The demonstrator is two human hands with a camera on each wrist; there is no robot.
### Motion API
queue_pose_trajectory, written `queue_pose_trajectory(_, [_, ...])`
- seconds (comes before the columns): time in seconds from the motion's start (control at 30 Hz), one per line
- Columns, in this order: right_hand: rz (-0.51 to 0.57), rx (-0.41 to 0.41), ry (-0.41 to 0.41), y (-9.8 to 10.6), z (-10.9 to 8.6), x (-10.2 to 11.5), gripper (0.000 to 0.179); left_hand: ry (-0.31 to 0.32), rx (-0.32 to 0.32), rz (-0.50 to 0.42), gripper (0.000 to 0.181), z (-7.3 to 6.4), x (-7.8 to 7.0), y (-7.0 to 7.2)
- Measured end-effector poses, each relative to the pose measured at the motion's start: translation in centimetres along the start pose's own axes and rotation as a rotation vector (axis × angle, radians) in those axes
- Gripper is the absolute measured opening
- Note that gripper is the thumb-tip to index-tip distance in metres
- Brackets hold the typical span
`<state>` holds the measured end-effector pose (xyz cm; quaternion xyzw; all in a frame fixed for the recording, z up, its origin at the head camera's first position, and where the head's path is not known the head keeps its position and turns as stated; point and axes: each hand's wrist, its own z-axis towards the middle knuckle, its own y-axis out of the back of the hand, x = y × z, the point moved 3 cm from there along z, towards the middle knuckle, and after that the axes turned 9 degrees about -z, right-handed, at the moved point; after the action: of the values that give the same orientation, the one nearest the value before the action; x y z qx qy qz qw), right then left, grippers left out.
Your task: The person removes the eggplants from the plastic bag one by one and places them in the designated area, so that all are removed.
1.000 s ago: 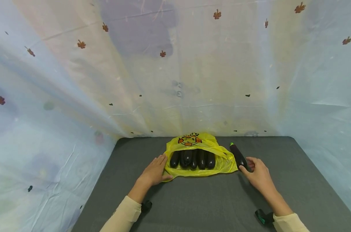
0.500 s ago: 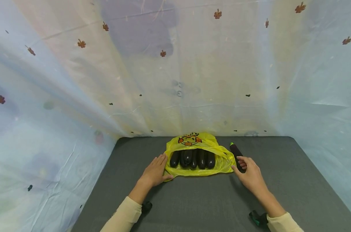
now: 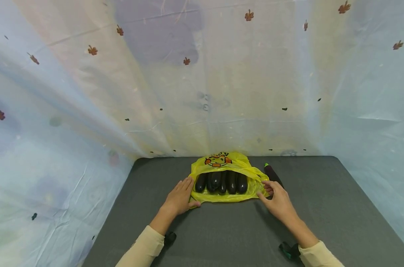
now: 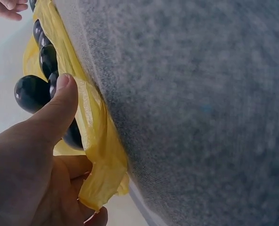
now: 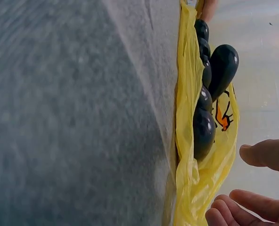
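Note:
A yellow plastic bag [image 3: 255,187] lies on its side, its mouth facing the person. Inside it, several dark, glossy eggplants [image 3: 232,183] lie side by side, ends outward; one rests higher than the others in the wrist views. My left hand [image 3: 179,196] rests along the bag's left edge, fingers straight and thumb spread toward the front rim. At the bag's right edge is my right hand [image 3: 278,198], its thumb and fingers apart with nothing between them in the right wrist view. A single eggplant [image 3: 272,174] with a green stem end lies outside the bag, partly hidden behind the right hand.
The bag sits near the back of a grey cloth-covered table [image 3: 228,233]. A pale patterned curtain [image 3: 222,111] with leaf prints hangs behind and along both sides. Dark straps are on both wrists.
My right hand has let go of the single eggplant and moved left to the bag's right edge. That eggplant stays lying to the right. The left hand has barely moved.

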<state>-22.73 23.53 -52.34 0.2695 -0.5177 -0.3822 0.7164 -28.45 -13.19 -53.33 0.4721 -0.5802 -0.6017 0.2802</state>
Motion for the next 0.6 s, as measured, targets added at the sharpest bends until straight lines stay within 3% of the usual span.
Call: queue_pose_trajectory(0.6, [0.048,0.049,0.034,-2.5,0.9,1.6,0.05,0.012,-0.001,0.005,0.101,0.0,0.4,0.3])
